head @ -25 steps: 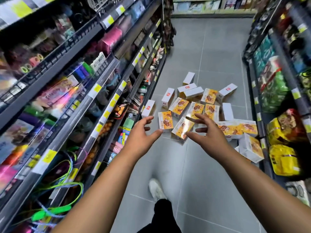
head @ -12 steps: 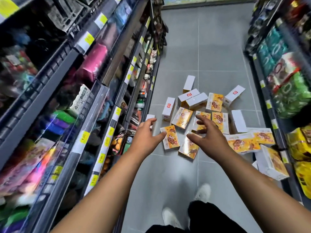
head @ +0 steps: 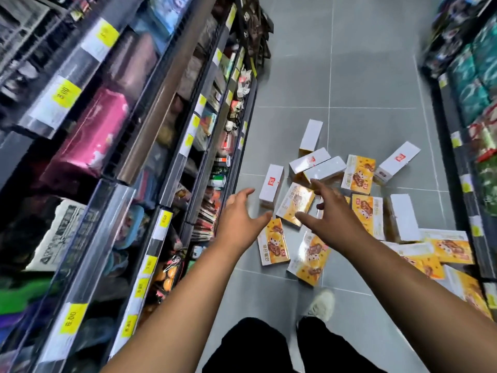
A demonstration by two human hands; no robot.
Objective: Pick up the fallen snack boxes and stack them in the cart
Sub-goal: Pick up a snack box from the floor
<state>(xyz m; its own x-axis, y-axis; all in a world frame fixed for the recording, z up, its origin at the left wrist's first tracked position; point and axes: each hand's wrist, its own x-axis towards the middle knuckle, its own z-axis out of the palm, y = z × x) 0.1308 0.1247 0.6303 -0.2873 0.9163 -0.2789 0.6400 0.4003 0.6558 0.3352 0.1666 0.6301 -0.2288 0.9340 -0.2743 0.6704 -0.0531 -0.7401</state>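
Pretty tight aisle. The snack boxes (head: 295,204) lie scattered on the grey tile floor (head: 363,76), from near the left shelves (head: 166,130) right up against the foot of the right shelves (head: 478,103). There's open tile beyond the pile and a strip in front, by the person's white shoe (head: 322,304). The left hand (head: 239,222) and right hand (head: 333,219) hover over the pile, fingers spread, holding nothing. The right arm covers parts of a few boxes, and the lower-right ones run out of view. The shelf goods are mostly blur.
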